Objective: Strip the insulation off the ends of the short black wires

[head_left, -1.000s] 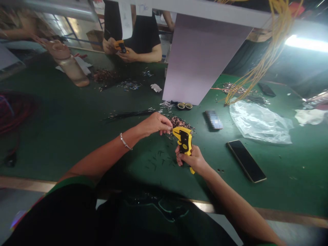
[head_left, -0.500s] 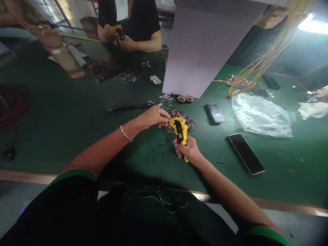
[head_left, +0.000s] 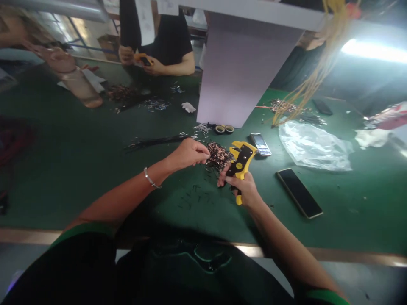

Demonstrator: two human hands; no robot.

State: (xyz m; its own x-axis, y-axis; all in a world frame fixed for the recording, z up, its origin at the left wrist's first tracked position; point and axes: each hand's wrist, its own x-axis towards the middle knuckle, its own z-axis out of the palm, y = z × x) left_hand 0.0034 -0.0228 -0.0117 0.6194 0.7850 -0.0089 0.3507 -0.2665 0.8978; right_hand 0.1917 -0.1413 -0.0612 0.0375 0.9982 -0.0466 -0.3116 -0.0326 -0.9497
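My right hand is wrapped round the handles of a yellow and black wire stripper, whose head points up and away from me. Its jaws stand apart, to the right of my left hand. The fingertips of my left hand are pinched together; whatever is between them is too small to make out. Just beyond and between both hands lies a pile of short wire pieces with coppery ends. A bundle of thin black wires stretches out on the table behind my left hand.
Dark scraps are scattered before me on the green table. On the right are a smartphone, a keypad phone and a clear plastic bag. A pale panel stands ahead; a co-worker's hands hold an orange tool.
My right hand has moved right with the wire stripper, away from my left fingertips, and the tool's jaws now show apart. My left hand stays pinched in nearly the same place.
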